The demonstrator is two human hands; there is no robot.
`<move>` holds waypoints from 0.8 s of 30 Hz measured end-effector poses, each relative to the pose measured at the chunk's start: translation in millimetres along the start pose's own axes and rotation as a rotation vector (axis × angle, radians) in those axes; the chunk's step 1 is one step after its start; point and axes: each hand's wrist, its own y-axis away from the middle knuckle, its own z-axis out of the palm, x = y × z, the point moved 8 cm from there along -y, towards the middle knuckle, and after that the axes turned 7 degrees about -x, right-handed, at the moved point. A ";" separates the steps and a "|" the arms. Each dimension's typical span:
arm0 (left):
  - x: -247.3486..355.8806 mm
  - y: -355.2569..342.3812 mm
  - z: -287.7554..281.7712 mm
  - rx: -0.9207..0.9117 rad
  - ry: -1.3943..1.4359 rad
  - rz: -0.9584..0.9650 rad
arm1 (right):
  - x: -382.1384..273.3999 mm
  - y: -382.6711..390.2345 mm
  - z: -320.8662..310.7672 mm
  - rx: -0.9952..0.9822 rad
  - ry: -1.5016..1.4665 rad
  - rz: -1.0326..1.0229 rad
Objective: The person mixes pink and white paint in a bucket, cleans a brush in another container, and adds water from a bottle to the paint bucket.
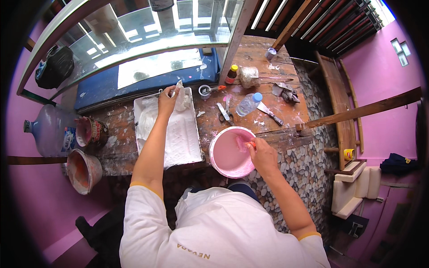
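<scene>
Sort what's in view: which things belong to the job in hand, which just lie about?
In use:
- white tray, under left hand
- bucket of pink liquid
- orange-handled tool, in right hand

Seemingly lying about:
- scissors
- blue-capped bottle
- scraper
- water jug

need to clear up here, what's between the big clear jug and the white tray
The head view shows a stained tub and smeared tabletop between jug and tray.
</scene>
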 end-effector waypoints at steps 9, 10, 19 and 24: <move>5.8 29.6 -48.0 0.125 0.054 0.007 | -1.6 -6.4 9.0 -0.055 0.230 0.025; 9.9 35.8 -51.8 0.102 0.072 0.031 | -0.9 -4.7 5.5 -0.005 0.249 0.032; 68.9 99.9 -94.4 0.120 -0.114 0.290 | 4.4 7.2 -2.5 0.094 0.188 0.036; 100.0 134.6 -108.3 0.164 -0.267 0.485 | 5.6 9.9 0.4 0.157 0.184 0.025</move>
